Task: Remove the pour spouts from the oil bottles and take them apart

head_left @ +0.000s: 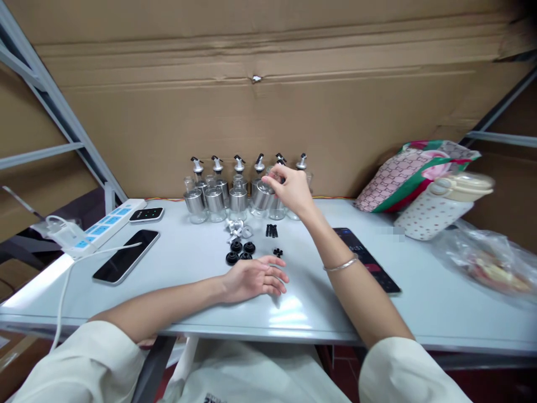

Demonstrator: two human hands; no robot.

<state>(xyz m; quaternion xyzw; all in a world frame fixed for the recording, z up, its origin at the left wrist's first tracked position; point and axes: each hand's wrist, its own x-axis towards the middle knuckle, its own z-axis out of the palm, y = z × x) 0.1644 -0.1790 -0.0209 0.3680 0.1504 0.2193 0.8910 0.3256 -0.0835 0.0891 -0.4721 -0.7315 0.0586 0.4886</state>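
Observation:
A row of several glass bottles with steel bands and pourer tops (216, 193) stands at the back of the white table (319, 305). My right hand (289, 187) reaches to that row, its fingers closed round a bottle (277, 201) near the right end. Resting on the table in front of me, my left hand (255, 277) lies with its fingers loosely stretched and holds nothing. Just beyond it lie several black round caps (240, 251), small black stoppers (271, 230) and white pieces (235, 228).
A black phone on a white cable (126, 256), a small black device (146, 214) and a power strip (100, 226) lie at the left. Another dark phone (367, 259) lies right of my arm. A patterned bag (409, 173), a spotted container (436, 210) and a plastic bag (490, 263) sit at the right.

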